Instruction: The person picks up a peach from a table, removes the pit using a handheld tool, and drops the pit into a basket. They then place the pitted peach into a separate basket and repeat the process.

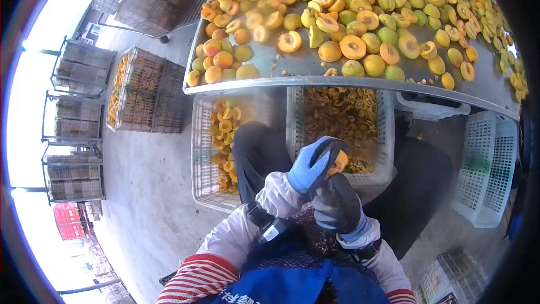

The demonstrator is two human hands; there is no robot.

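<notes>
At frame centre, the gloved left hand (311, 167) and right hand (336, 202) are clasping a fruit (340, 161), seemingly soft and bruisable, best cupped around its sides.

Fruit piece (339, 162) mostly hidden inside gloved hands' grip. Bench (315, 67) cut off at top edge. Crates (79, 171) far left too small to tell contents.

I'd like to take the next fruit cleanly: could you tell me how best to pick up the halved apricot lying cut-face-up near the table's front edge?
Grip the halved apricot by its rounded rim from above, fingers on opposite sides. Its cut face points up and flat skin side rests on the table; whole fruit crowd behind it, so coming from the front edge looks freest.
</notes>
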